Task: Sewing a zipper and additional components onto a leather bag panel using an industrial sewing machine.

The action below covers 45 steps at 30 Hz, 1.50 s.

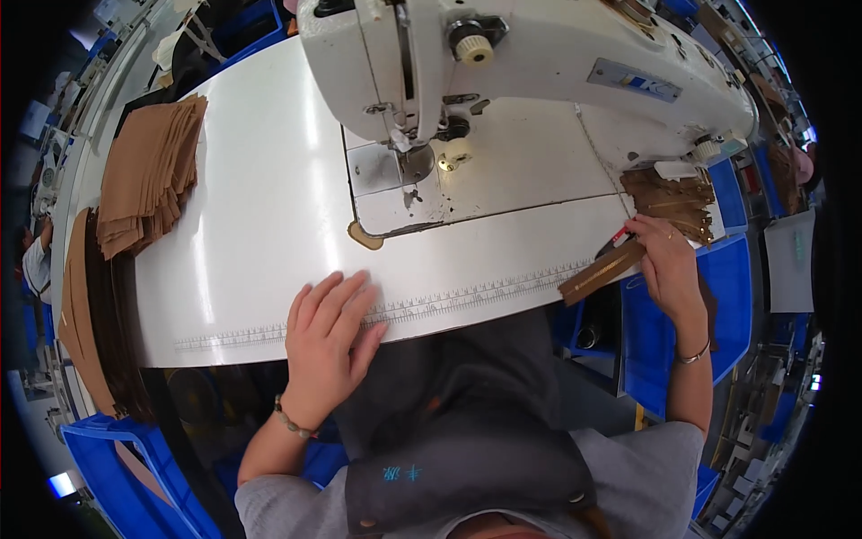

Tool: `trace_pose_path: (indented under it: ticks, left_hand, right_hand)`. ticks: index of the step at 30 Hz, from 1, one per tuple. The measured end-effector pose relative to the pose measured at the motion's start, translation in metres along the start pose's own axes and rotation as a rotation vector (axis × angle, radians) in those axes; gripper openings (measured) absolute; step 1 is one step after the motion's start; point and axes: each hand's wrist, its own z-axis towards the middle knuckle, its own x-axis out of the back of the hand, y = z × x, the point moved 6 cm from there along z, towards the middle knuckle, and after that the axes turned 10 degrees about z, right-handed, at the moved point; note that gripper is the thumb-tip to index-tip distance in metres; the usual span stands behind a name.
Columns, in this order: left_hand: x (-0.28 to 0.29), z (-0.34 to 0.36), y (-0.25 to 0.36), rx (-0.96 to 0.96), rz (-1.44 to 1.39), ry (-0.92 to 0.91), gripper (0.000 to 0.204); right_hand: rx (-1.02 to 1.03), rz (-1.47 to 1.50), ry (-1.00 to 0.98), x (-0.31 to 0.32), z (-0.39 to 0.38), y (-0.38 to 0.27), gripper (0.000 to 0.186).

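Note:
My left hand (pixel 330 337) lies on the white sewing table by its front edge, fingers stretched out over the printed ruler scale (pixel 467 304), holding nothing. At the right end of the table, my right hand (pixel 669 260) is closed on a brown zipper (pixel 603 272) with metal teeth, whose free end points left over the table edge. A small red and dark tool (pixel 620 237) shows at the right fingertips; its kind and whether it is gripped are unclear. Just beyond that hand lies a bundle of brown zippers (pixel 669 205).
A white sewing machine (pixel 557 54) stands over the table's far side, its needle plate (pixel 382 171) left of centre. A stack of brown fabric pieces (pixel 151 171) sits at the far left, with more draped pieces (pixel 83 314) nearer. Blue bins (pixel 727 296) hang at the right.

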Motion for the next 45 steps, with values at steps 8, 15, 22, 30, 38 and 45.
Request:
trace_pose_path:
  ticks: [8,15,22,30,38,45]
  left_hand:
    - [-0.021,0.088,0.012,-0.431,0.041,0.041,0.062]
    - [-0.043,0.124,-0.044,-0.164,0.151,-0.047,0.053]
    - [-0.047,0.120,-0.033,-0.230,0.177,0.060,0.047]
    - [-0.050,0.130,-0.039,-0.184,0.121,0.077,0.045]
    - [-0.018,0.138,-0.147,0.075,0.352,0.175,0.027]
    - [0.075,0.116,-0.295,0.470,0.869,0.181,0.021]
  right_hand:
    - [-0.030,0.025,0.037,-0.012,0.011,0.009,0.024]
    - [0.203,0.039,0.417,0.013,0.035,-0.046,0.022]
    - [0.689,0.172,0.219,-0.055,0.125,-0.122,0.027]
    - [0.761,0.185,0.196,-0.090,0.158,-0.145,0.023]
    - [0.748,0.191,0.244,-0.089,0.158,-0.144,0.022]
    - [0.760,0.220,0.270,-0.088,0.160,-0.144,0.022]
